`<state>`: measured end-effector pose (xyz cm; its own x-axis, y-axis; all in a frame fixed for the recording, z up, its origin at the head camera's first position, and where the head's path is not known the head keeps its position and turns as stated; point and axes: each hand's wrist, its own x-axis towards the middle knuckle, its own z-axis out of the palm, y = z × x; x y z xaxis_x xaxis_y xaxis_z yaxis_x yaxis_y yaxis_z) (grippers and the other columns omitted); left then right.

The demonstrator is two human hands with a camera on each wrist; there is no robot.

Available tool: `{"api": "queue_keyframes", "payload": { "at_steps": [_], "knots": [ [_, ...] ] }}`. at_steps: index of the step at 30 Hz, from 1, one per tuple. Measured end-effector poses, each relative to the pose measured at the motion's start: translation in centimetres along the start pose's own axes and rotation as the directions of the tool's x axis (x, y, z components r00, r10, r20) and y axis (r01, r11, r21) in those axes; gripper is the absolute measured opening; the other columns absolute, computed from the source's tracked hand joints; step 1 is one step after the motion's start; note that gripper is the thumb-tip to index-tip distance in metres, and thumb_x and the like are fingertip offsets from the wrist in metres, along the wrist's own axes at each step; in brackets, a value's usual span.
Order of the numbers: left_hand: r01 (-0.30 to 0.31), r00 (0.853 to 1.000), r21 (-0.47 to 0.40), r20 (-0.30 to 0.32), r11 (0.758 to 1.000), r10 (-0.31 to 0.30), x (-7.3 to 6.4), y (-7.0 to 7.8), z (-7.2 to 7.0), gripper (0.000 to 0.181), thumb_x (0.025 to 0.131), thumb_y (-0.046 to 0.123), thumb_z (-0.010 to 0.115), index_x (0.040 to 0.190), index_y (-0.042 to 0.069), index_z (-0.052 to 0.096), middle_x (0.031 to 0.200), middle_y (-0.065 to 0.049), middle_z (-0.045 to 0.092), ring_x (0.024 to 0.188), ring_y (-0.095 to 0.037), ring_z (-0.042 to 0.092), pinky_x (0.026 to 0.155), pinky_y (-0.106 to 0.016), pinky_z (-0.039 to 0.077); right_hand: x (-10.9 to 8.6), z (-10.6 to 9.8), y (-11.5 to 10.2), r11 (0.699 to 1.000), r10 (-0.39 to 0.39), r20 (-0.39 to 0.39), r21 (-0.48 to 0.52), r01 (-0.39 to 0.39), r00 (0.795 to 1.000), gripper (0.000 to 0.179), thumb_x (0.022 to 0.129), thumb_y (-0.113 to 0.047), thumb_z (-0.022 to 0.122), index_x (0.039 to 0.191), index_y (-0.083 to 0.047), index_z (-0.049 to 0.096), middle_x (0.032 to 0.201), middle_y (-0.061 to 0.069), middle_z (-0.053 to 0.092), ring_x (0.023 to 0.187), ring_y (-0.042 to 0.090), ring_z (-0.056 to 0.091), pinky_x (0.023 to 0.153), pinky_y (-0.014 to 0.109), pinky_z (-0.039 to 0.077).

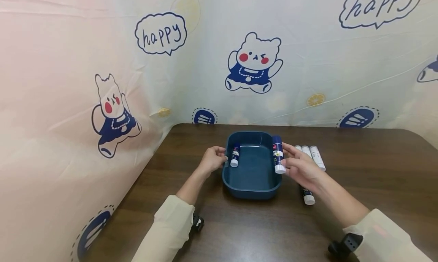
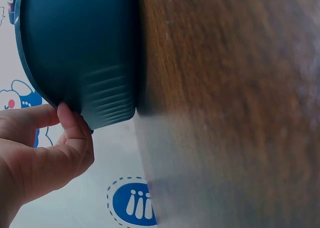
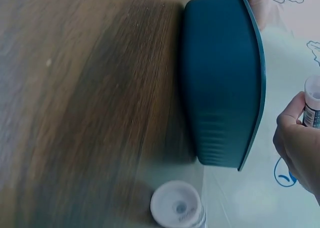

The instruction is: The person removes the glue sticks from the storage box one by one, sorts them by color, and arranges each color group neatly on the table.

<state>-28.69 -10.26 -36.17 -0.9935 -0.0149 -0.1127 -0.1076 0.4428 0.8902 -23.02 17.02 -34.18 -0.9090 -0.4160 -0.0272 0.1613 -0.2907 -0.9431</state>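
A dark teal plastic bin (image 1: 252, 194) stands on the table. My left hand (image 1: 211, 161) pinches the bin's left rim between thumb and fingers, as the left wrist view also shows. Over the right rim, my right hand (image 1: 303, 169) holds a large glue stick (image 1: 278, 153) with a navy cap and white base, the cap pointing away from me. A smaller glue stick (image 1: 235, 155) of the same colours lies inside the bin along its left wall. In the right wrist view, the held glue stick (image 3: 312, 105) is partly cut off by the frame edge.
Several white tubes (image 1: 318, 158) lie to the right, partly behind my right hand. Another glue stick (image 1: 308, 198) with a white base lies under that hand, its far part hidden. The brown wooden table (image 1: 239, 231) meets a printed curtain (image 1: 205, 83) at the back and left.
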Motion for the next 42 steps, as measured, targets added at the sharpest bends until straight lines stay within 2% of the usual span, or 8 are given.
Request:
{"api": "queue_keyframes", "payload": {
  "at_steps": [7, 16, 27, 30, 35, 37, 40, 42],
  "knots": [
    [0.005, 1.0, 0.011, -0.007, 1.0, -0.005, -0.1, -0.3, 0.0, 0.033, 0.088, 0.001, 0.059, 0.12, -0.002, 0.055, 0.097, -0.013, 0.055, 0.086, -0.023, 0.055, 0.068, -0.031, 0.053, -1.2, -1.2, -0.1, 0.999, -0.009, 0.021, -0.032, 0.01, 1.0, 0.075, 0.086, 0.002, 0.046, 0.146, -0.003, 0.001, 0.138, 0.015, 0.015, 0.11, 0.023, 0.042, 0.089, 0.029, 0.044],
    [0.017, 1.0, 0.017, -0.006, 1.0, -0.017, 0.0, -0.2, -0.1, 0.033, 0.089, 0.002, 0.057, 0.121, 0.0, 0.055, 0.1, -0.013, 0.055, 0.088, -0.024, 0.055, 0.072, -0.033, 0.052, -3.1, -3.4, 0.0, 0.996, 0.014, -0.014, -0.083, -0.016, 1.0, 0.077, 0.089, -0.002, 0.045, 0.146, -0.005, -0.007, 0.149, 0.017, -0.004, 0.109, 0.017, 0.039, 0.086, 0.026, 0.045],
    [0.0, 1.0, 0.02, 0.008, 1.0, 0.0, 0.0, 0.0, 0.1, 0.033, 0.088, 0.003, 0.059, 0.12, -0.001, 0.055, 0.098, -0.013, 0.055, 0.087, -0.024, 0.055, 0.072, -0.034, 0.053, -5.0, -6.7, 0.6, 0.995, 0.01, -0.022, -0.101, -0.012, 1.0, 0.08, 0.089, 0.0, 0.045, 0.144, -0.002, -0.013, 0.145, 0.018, -0.008, 0.103, 0.01, 0.045, 0.084, 0.025, 0.045],
    [-0.007, 1.0, 0.021, 0.011, 1.0, 0.007, -0.1, 0.1, 0.2, 0.032, 0.088, 0.002, 0.059, 0.12, -0.001, 0.055, 0.098, -0.013, 0.055, 0.087, -0.024, 0.055, 0.071, -0.034, 0.053, -5.6, -7.7, 0.9, 0.996, 0.009, -0.022, -0.092, -0.011, 1.0, 0.08, 0.089, 0.001, 0.044, 0.144, -0.001, -0.015, 0.143, 0.016, -0.001, 0.103, 0.01, 0.047, 0.085, 0.026, 0.046],
    [-0.007, 1.0, 0.024, 0.007, 1.0, 0.007, -0.1, 0.1, 0.1, 0.033, 0.088, 0.002, 0.059, 0.12, -0.001, 0.055, 0.097, -0.013, 0.055, 0.087, -0.024, 0.055, 0.071, -0.033, 0.053, -6.0, -8.9, 1.2, 0.997, 0.002, -0.018, -0.083, -0.004, 1.0, 0.078, 0.089, 0.004, 0.043, 0.143, 0.002, -0.013, 0.128, 0.004, 0.031, 0.103, 0.013, 0.052, 0.083, 0.03, 0.048],
    [-0.004, 1.0, 0.027, 0.005, 1.0, 0.003, 0.0, 0.0, 0.1, 0.033, 0.088, 0.002, 0.059, 0.12, -0.001, 0.055, 0.097, -0.012, 0.055, 0.086, -0.024, 0.055, 0.071, -0.033, 0.053, -6.1, -9.2, 1.2, 0.995, 0.013, -0.028, -0.103, -0.016, 1.0, 0.077, 0.089, 0.003, 0.043, 0.143, 0.003, -0.011, 0.122, 0.0, 0.037, 0.102, 0.014, 0.053, 0.082, 0.031, 0.048],
    [0.001, 1.0, 0.03, 0.003, 1.0, -0.001, 0.0, 0.0, 0.1, 0.032, 0.088, 0.003, 0.058, 0.12, 0.0, 0.054, 0.097, -0.012, 0.054, 0.086, -0.024, 0.055, 0.072, -0.033, 0.053, -6.2, -9.4, 1.1, 0.989, 0.039, -0.057, -0.139, -0.047, 0.998, 0.076, 0.089, 0.001, 0.044, 0.143, 0.003, -0.01, 0.125, 0.005, 0.034, 0.101, 0.015, 0.053, 0.081, 0.03, 0.048],
    [0.001, 1.0, 0.031, 0.002, 1.0, -0.001, 0.1, 0.0, 0.0, 0.033, 0.088, 0.002, 0.058, 0.121, -0.001, 0.054, 0.097, -0.012, 0.054, 0.086, -0.024, 0.055, 0.072, -0.033, 0.053, -6.3, -9.5, 1.0, 0.984, 0.061, -0.076, -0.163, -0.073, 0.995, 0.077, 0.09, 0.0, 0.045, 0.143, 0.003, -0.01, 0.133, 0.013, 0.026, 0.1, 0.014, 0.053, 0.081, 0.03, 0.048]
  ]
}}
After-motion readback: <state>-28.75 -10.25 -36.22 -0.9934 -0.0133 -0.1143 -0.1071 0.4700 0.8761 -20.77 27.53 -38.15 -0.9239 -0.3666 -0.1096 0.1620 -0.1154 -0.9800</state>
